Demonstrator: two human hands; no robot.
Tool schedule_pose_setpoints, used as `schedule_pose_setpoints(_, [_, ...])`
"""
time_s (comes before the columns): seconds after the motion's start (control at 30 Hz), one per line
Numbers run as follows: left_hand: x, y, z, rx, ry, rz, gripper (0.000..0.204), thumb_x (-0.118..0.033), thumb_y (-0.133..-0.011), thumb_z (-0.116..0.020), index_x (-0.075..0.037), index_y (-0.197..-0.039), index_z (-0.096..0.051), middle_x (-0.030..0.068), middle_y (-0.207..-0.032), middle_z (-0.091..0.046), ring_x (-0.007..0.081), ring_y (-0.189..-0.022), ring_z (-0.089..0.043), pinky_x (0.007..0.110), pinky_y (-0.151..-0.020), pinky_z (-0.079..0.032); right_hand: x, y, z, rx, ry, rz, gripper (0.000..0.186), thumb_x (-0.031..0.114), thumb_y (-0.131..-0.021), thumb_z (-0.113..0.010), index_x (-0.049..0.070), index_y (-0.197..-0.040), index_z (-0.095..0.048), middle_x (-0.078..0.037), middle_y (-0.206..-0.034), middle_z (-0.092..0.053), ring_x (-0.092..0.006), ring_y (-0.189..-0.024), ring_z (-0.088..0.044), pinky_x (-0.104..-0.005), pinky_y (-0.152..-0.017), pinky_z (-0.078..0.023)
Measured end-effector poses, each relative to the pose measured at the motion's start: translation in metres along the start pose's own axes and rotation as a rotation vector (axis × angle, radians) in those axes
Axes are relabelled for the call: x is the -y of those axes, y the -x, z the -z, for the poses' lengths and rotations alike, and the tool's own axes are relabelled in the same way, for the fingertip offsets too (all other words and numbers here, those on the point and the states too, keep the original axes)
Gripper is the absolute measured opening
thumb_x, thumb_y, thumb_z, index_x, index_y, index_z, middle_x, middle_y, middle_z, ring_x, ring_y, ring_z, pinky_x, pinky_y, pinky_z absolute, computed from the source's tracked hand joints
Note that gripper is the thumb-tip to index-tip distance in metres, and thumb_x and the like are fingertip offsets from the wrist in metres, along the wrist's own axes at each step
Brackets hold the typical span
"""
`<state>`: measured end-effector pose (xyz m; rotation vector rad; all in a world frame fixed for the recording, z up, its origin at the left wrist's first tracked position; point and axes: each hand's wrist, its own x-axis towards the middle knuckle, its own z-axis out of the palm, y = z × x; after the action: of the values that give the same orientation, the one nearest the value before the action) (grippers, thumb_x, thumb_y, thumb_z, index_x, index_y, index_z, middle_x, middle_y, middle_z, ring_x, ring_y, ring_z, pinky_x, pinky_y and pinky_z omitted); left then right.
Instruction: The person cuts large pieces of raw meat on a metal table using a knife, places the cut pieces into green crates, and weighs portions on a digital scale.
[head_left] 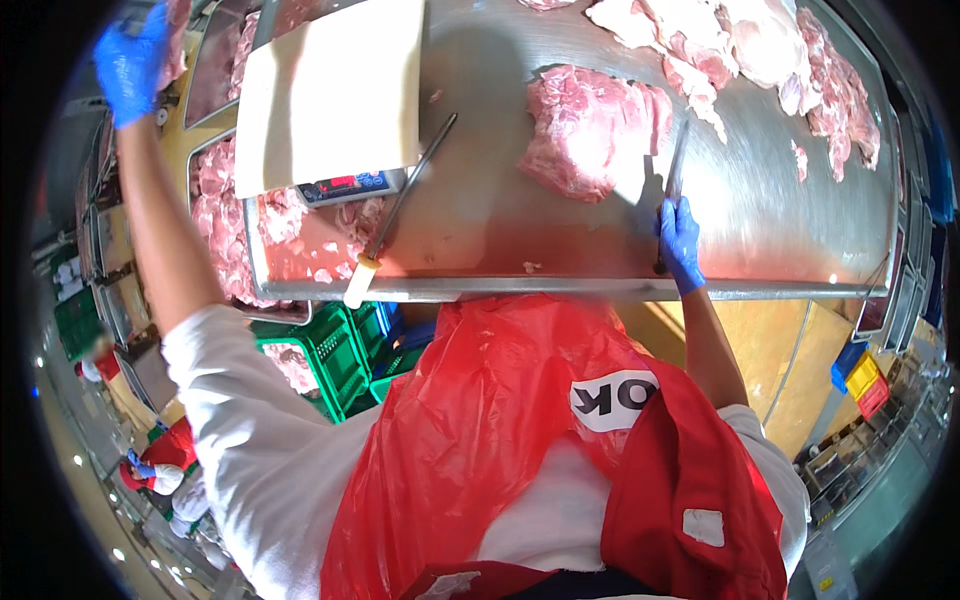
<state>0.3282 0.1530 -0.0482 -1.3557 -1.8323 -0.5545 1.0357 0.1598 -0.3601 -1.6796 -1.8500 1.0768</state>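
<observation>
My right hand (681, 243), gloved in blue, is closed round the handle of a knife (679, 165) near the table's front edge. Its blade points away from me, just right of a large slab of raw meat (590, 130). At the far left my left arm is stretched out, and my blue-gloved left hand (132, 62) grips a piece of raw meat (177, 45) beside the trays. A sharpening steel (408, 190) with a pale handle lies slantwise on the table, its handle over the front edge. Neither hand touches it.
More raw meat (740, 50) is heaped at the table's (470, 240) far right. A white cutting board (330, 100) covers part of a scale (350, 187) at left. Meat-filled trays (215, 200) stand beyond the left edge; green crates (335, 350) are below. Other people (175, 450) stand lower left.
</observation>
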Motion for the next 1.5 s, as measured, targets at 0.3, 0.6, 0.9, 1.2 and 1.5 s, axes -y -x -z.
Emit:
schedule_pose_setpoints(0.3, [-0.343, 0.267, -0.057, 1.268, 1.464, 0.868, 0.078, -0.028, -0.094, -0.069, -0.003, -0.153, -0.025, 0.0158, -0.147, -0.045, 0.033, -0.129, -0.051, 0.045, -0.099, -0.05, 0.015, -0.138, 0.04, 0.227, -0.672, -0.036, 0.019, 0.02, -0.098, -0.059, 0.005, -0.108, -0.064, -0.002, -0.093, -0.062, -0.0117, -0.086, -0.059, -0.0287, -0.081, -0.052])
schedule_pose_setpoints(0.6, [-0.38, 0.283, -0.082, 1.158, 2.152, 1.291, 0.076, -0.008, -0.09, -0.067, -0.02, -0.154, -0.027, 0.0067, -0.146, -0.044, 0.0264, -0.13, -0.049, 0.048, -0.095, -0.055, 0.042, -0.163, 0.005, 0.533, -0.889, -0.331, 0.02, 0.023, -0.092, -0.068, 0.005, -0.1, -0.066, -0.002, -0.084, -0.062, -0.0094, -0.076, -0.057, -0.0226, -0.069, -0.05])
schedule_pose_setpoints(0.9, [-0.357, 0.314, 0.0, 1.209, 2.026, 1.221, 0.08, 0.003, -0.08, -0.073, -0.009, -0.15, -0.037, 0.0055, -0.143, -0.05, 0.0213, -0.13, -0.05, 0.037, -0.109, -0.045, 0.056, -0.057, -0.009, 0.663, -0.861, -0.166, 0.021, 0.025, -0.093, -0.062, 0.004, -0.095, -0.066, -0.002, -0.081, -0.062, -0.011, -0.073, -0.056, -0.0241, -0.069, -0.045])
schedule_pose_setpoints(1.2, [-0.249, 0.292, 0.064, 0.965, 2.218, 1.117, 0.079, 0.002, -0.083, -0.071, -0.007, -0.152, -0.034, 0.0075, -0.144, -0.049, 0.0203, -0.131, -0.049, 0.036, -0.107, -0.046, 0.248, 0.011, 0.0, 0.461, -0.627, -0.151, 0.021, 0.018, -0.088, -0.069, 0.001, -0.1, -0.067, -0.006, -0.083, -0.067, -0.0135, -0.073, -0.063, -0.0275, -0.069, -0.051])
schedule_pose_setpoints(1.5, [-0.013, 0.154, 0.038, 0.765, 1.886, 0.664, 0.059, -0.017, -0.081, -0.077, -0.006, -0.133, -0.052, 0.0106, -0.114, -0.067, 0.0231, -0.095, -0.07, 0.041, -0.072, -0.06, 0.423, -0.061, -0.148, 0.454, -0.794, 0.211, 0.028, 0.018, -0.093, -0.066, -0.002, -0.113, -0.062, -0.008, -0.102, -0.067, -0.0155, -0.095, -0.063, -0.0301, -0.09, -0.051])
